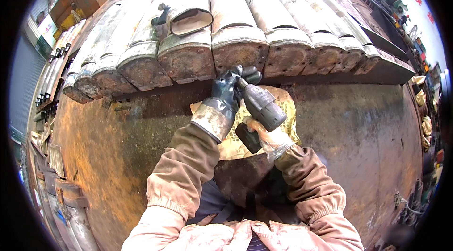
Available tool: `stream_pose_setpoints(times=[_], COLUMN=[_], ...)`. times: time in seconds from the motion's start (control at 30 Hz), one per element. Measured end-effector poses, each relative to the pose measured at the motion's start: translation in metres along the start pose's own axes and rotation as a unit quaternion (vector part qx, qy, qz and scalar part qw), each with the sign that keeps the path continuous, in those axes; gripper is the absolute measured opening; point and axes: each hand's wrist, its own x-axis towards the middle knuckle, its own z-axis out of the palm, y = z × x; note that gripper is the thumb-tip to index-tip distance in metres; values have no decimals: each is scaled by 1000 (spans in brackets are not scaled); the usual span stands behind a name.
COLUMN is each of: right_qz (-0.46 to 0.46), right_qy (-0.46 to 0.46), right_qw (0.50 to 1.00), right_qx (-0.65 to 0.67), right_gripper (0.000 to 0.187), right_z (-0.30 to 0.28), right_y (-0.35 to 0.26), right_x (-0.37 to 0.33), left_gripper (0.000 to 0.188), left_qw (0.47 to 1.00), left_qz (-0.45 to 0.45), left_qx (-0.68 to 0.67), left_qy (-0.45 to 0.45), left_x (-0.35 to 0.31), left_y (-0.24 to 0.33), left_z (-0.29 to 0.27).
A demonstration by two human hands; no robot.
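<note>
A person leans over a rusty metal plate (358,123) on which a row of long, grimy metal casings (236,15) lies side by side, their flanged ends (239,48) facing the person. The right hand (264,135), in a thin see-through glove, wraps its fingers tightly around the grip of a dark power tool (259,109), which sits between the two hands just in front of the row and above a crumpled yellowish sack (288,105) spread on the plate. The tool's nose tilts up and away towards the lower edge of the middle casing end. The left hand (229,93), in a dark rubber glove with a worn pale cuff, reaches to the tool's tip; its fingers are curled close around the front of the tool, right by the flange, though what they pinch there is too small to tell. One shorter open-ended sleeve (188,15) rests on top of the row, left of the middle. Both forearms wear a stained tan jacket (181,175). More pipes (75,213) lie along the lower left edge.
</note>
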Motion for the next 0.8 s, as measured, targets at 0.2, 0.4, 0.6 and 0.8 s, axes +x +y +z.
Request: stream_pose_setpoints(times=[0.2,0.4,0.6,0.8], right_qz=[70,66,13,-27], right_qy=[-7,18,66,56], right_qw=[989,982,993,996], right_qx=[128,178,102,56], right_gripper=[17,24,25,15], right_z=[-1,6,3,12], right_y=[-17,-30,-48,-36], right_x=[-4,-7,5,34], left_gripper=[45,40,34,37], left_qw=[969,994,896,905], left_qz=[-134,-83,36,27], left_qx=[-184,-7,436,424], left_qy=[-97,75,80,-17], left_x=[4,19,8,1], left_y=[1,7,-4,25], left_z=[-20,-32,-46,-62])
